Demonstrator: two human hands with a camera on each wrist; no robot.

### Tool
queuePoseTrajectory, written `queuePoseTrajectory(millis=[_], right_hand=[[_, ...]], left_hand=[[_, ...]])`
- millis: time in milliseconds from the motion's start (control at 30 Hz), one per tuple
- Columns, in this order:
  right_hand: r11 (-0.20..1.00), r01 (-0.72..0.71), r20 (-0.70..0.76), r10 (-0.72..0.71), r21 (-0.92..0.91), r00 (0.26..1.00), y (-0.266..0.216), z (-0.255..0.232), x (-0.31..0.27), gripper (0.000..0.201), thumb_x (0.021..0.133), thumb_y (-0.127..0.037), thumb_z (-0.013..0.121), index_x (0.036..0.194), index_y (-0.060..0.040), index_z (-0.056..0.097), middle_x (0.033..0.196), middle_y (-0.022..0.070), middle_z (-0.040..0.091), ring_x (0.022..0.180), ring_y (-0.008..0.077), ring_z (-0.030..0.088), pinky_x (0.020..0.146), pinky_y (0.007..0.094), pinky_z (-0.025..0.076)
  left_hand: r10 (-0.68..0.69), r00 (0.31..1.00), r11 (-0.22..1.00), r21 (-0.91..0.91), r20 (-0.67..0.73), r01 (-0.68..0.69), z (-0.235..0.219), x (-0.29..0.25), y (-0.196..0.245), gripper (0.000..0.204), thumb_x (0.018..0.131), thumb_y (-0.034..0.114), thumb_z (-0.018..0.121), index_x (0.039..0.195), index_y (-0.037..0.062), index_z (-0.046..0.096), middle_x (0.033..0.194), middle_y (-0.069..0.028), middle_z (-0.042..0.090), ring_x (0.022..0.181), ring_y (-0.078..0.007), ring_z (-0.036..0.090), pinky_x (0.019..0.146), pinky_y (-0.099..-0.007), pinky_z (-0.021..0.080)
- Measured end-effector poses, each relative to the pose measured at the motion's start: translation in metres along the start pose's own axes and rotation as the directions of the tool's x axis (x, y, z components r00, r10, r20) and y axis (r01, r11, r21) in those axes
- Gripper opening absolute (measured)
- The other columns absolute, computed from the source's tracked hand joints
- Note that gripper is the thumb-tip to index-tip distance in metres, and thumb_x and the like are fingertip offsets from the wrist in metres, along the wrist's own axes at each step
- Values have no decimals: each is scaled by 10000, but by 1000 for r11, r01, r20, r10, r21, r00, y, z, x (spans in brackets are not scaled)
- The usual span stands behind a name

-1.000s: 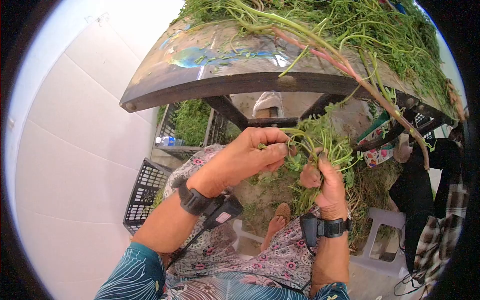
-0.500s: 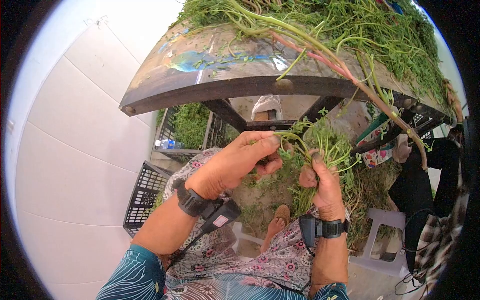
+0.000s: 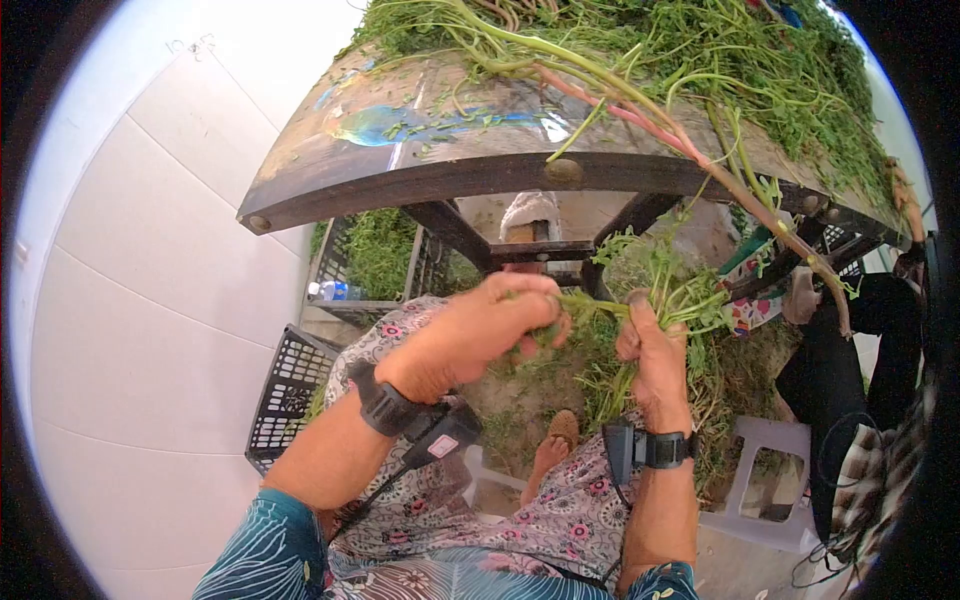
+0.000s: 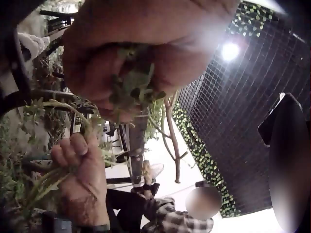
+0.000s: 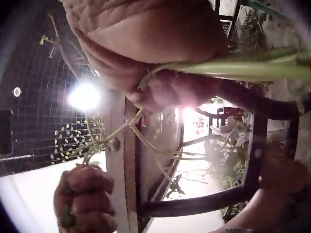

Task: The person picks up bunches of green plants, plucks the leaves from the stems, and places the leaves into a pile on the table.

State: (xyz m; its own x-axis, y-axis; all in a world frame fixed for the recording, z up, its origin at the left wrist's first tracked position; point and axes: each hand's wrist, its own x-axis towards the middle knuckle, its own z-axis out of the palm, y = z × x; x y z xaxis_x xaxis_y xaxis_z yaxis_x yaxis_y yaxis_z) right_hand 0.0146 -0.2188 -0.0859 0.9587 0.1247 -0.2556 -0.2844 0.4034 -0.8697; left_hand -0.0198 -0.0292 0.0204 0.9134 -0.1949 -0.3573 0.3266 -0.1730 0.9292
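My right hand [image 3: 657, 365] grips a bunch of leafy green stems [image 3: 672, 285], whose curved ends and leaves stick out above and below the fist. To its left, my left hand [image 3: 470, 335] has its fingers curled round a leafy sprig. Small green leaves [image 4: 133, 87] show between those fingers in the left wrist view. A thin green stem [image 3: 592, 303] runs across the gap between both hands. Seen from the right wrist, pale thick stems [image 5: 243, 68] jut from the right fist, and the left hand [image 5: 87, 199] pinches a sprig's tip.
A table [image 3: 400, 170] ahead bears a heap of greens [image 3: 760, 90], with a long branch [image 3: 740, 185] hanging over its edge. Black crates [image 3: 290, 395] stand at the left, one with a bottle [image 3: 335, 290]. A plastic stool [image 3: 770, 480] and a person in checked clothing [image 4: 165, 213] are at the right.
My left hand has drawn leftward, away from the right hand, and a stem now stretches between them. The right hand stays nearly in place with the bunch.
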Motion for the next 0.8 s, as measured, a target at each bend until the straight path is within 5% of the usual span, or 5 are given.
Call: queuePoseTrajectory(millis=[167, 267, 333, 567, 800], right_hand=[[943, 52, -94, -87, -328, 992, 8, 8, 3, 181, 813, -238, 589, 836, -58, 575, 665, -51, 484, 545, 48, 395, 484, 217, 328], [949, 62, 13, -61, -310, 998, -3, 21, -17, 211, 788, -248, 608, 862, -51, 591, 691, -31, 512, 588, 57, 431, 529, 225, 367], [971, 12, 158, 27, -239, 987, -20, 28, -37, 233, 771, -254, 622, 879, -49, 597, 710, -21, 530, 624, 62, 453, 564, 227, 387], [976, -11, 115, 37, -217, 993, -22, 25, -35, 141, 822, -181, 584, 897, -62, 566, 590, -55, 398, 479, 49, 292, 456, 225, 221], [990, -103, 305, 68, 101, 950, 6, 15, -22, 261, 824, -283, 596, 974, -87, 510, 552, -39, 361, 463, 70, 274, 452, 244, 219]], left_hand=[[133, 985, 908, 386, 110, -166, 1, 10, -14, 161, 763, 90, 509, 889, 19, 582, 822, -45, 578, 690, -129, 519, 581, -249, 423], [131, 988, 987, -84, -78, -137, -13, 19, -18, 120, 759, 100, 497, 794, 0, 552, 746, -56, 552, 660, -141, 510, 566, -269, 413], [570, 820, 800, 262, -51, -540, -24, 23, -19, 137, 784, 136, 476, 738, 20, 532, 693, -31, 514, 612, -126, 485, 539, -260, 390], [-44, 948, 772, -613, -315, -169, -41, 21, -10, 87, 799, 132, 485, 752, 60, 492, 740, -30, 522, 529, -88, 422, 446, -208, 368], [86, 989, 688, -711, -118, -145, -44, 25, -18, 125, 803, 81, 484, 927, 83, 491, 773, -19, 500, 512, -70, 394, 713, -344, 522]])
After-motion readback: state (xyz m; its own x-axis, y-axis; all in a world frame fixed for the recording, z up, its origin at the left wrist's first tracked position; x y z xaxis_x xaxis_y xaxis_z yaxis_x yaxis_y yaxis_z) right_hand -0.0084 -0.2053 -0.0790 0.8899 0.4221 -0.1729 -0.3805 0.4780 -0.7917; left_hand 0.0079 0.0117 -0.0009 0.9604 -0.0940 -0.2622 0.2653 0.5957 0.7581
